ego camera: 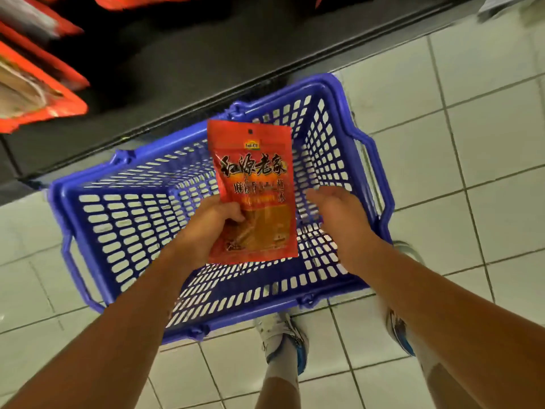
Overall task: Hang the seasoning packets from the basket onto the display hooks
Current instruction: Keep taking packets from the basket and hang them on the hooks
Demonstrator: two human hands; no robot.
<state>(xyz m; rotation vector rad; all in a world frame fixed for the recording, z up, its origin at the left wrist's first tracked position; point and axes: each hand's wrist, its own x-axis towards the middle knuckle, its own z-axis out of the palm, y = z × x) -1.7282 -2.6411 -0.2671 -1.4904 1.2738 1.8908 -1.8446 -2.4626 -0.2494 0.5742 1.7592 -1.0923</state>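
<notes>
Seasoning packet: one red-orange pouch, held above the open basket, over its middle and toward the far wall. Upright in view, hang hole at the top edge, black printed characters across the upper half, clear window at the lower half showing orange-brown powder.
Left hand: grips the packet at its lower left edge; thumb curled onto the front face, fingers hidden behind the pouch. Forearm comes in from the bottom left corner of the view.
Right hand: empty, fingers loosely extended and pointing toward the packet's right edge; just beside it, contact not visible. Sits above the basket's right half.
Basket: blue plastic, slotted walls and floor, standing on the floor tiles against the foot of the shelving. Handles folded down along the outside of the rim. No other packet visible through the parts of its floor that show.
Floor tiles: pale square tiles with dark grout lines.
Shelf base: dark, runs diagonally along the basket's far side.
Hanging packets: red-orange pouches at the top left corner of the view, blurred; hooks not discernible.
Shoes: white with blue trim, at the basket's near edge; the second one partly hidden by the right forearm.
</notes>
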